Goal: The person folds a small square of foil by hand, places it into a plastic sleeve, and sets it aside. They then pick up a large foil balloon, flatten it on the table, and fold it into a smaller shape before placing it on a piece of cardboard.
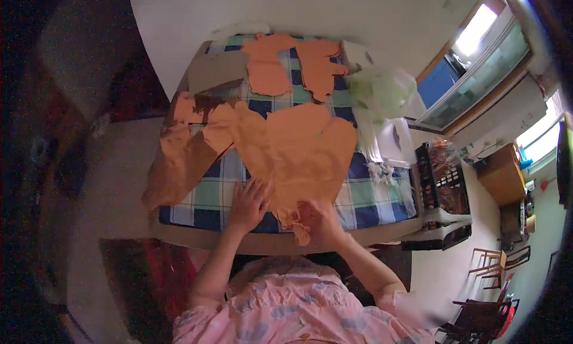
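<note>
A large piece of orange fabric lies spread on a table covered with a blue, green and white checked cloth. My left hand rests flat, fingers apart, on the cloth at the fabric's left edge. My right hand is closed on the fabric's lower edge near the table's front, where a small orange scrap hangs down. More orange cut pieces lie at the far end of the table. Another orange length drapes over the left side.
A pale green plastic bag and white paper sit at the table's right. A black crate stands on a white stool beside the table. A brown cardboard sheet lies at the far left corner. Wooden chairs stand at lower right.
</note>
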The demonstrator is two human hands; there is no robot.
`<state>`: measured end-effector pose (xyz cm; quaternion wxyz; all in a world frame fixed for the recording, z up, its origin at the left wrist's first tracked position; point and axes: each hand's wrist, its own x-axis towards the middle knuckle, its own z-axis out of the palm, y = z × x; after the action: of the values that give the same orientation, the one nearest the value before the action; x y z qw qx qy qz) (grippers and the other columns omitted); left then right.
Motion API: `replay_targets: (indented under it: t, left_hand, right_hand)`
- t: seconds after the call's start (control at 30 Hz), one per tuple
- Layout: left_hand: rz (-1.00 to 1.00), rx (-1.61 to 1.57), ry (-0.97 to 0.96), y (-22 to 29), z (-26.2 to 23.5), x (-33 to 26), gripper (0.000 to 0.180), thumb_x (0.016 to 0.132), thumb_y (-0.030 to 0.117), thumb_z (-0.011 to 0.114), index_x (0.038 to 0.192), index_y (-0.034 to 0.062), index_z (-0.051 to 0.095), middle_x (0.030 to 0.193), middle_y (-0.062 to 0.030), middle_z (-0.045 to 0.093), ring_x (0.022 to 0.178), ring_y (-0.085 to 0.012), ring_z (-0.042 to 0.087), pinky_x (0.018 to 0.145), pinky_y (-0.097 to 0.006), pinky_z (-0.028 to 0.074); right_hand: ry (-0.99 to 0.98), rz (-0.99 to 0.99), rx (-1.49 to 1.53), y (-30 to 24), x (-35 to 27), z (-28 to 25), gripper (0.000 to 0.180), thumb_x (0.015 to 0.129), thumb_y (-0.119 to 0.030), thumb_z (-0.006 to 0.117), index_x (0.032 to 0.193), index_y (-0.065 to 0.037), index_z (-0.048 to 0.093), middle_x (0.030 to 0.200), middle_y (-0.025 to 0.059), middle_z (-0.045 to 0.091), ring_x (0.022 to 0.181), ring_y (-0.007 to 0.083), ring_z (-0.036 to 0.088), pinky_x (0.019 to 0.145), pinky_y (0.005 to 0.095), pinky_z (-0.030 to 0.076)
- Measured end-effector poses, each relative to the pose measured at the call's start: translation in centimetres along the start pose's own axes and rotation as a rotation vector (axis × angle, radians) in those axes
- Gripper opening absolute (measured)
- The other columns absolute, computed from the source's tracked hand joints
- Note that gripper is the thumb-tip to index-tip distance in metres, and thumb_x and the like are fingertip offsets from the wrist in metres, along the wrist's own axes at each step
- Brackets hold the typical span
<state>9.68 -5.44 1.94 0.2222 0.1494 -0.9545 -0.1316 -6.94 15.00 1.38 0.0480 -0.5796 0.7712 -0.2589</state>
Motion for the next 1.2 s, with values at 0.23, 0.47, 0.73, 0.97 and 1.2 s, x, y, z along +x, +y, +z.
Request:
replay_targets:
  t: [0.23, 0.47, 0.73, 0.97, 1.2]
  left_hand:
    - [-0.011, 0.019, -0.003, -0.2, 0.5, -0.6, 0.036, 0.086, 0.025, 0.059, 0.117, 0.0073, 0.058, 0.13, -0.0114, 0.052, 0.127, -0.0301, 0.041, 0.106, -0.059, 0.027]
    - [-0.051, -0.132, 0.043, -1.7, 1.5, 0.3, 0.034, 0.084, 0.02, 0.06, 0.116, 0.0076, 0.058, 0.13, -0.0136, 0.051, 0.126, -0.0316, 0.043, 0.104, -0.061, 0.027]
    - [-0.262, -0.001, -0.09, -8.6, 0.6, 12.9, 0.036, 0.079, 0.012, 0.063, 0.115, 0.0076, 0.059, 0.126, -0.0146, 0.052, 0.121, -0.034, 0.046, 0.1, -0.041, 0.039]
    - [-0.143, 0.217, 0.259, -23.7, 3.1, 23.5, 0.033, 0.084, 0.006, 0.052, 0.115, 0.0062, 0.058, 0.126, -0.0136, 0.053, 0.118, -0.033, 0.048, 0.1, -0.042, 0.039]
    - [-0.385, -0.219, 0.133, -28.2, -0.8, 25.5, 0.032, 0.086, 0.003, 0.046, 0.113, 0.0106, 0.06, 0.116, -0.0126, 0.058, 0.114, -0.0326, 0.052, 0.096, -0.041, 0.044]
  right_hand:
    - [0.081, -0.002, -0.415, 3.7, 7.3, -1.7, 0.049, 0.089, -0.029, 0.055, 0.134, -0.012, 0.047, 0.139, 0.0139, 0.047, 0.13, 0.0354, 0.04, 0.105, 0.0545, 0.031]
    - [0.024, 0.078, -0.374, 3.9, 7.5, -1.8, 0.05, 0.092, -0.032, 0.051, 0.138, -0.013, 0.043, 0.145, 0.0137, 0.039, 0.136, 0.0337, 0.033, 0.109, 0.0567, 0.024]
    - [0.066, -0.03, -0.145, 5.7, 20.3, -4.3, 0.05, 0.088, -0.036, 0.056, 0.131, -0.013, 0.051, 0.144, 0.0128, 0.04, 0.139, 0.0299, 0.028, 0.112, 0.0568, 0.013]
    - [0.064, -0.125, -0.085, 14.1, 31.1, 0.2, 0.055, 0.077, -0.008, 0.06, 0.131, -0.007, 0.049, 0.13, 0.0198, 0.05, 0.118, 0.0386, 0.049, 0.099, 0.0482, 0.039]
    - [0.2, -0.384, -0.168, 16.9, 35.9, 2.5, 0.043, 0.072, -0.004, 0.062, 0.115, -0.005, 0.059, 0.11, 0.0178, 0.062, 0.095, 0.0374, 0.061, 0.082, 0.0435, 0.05]
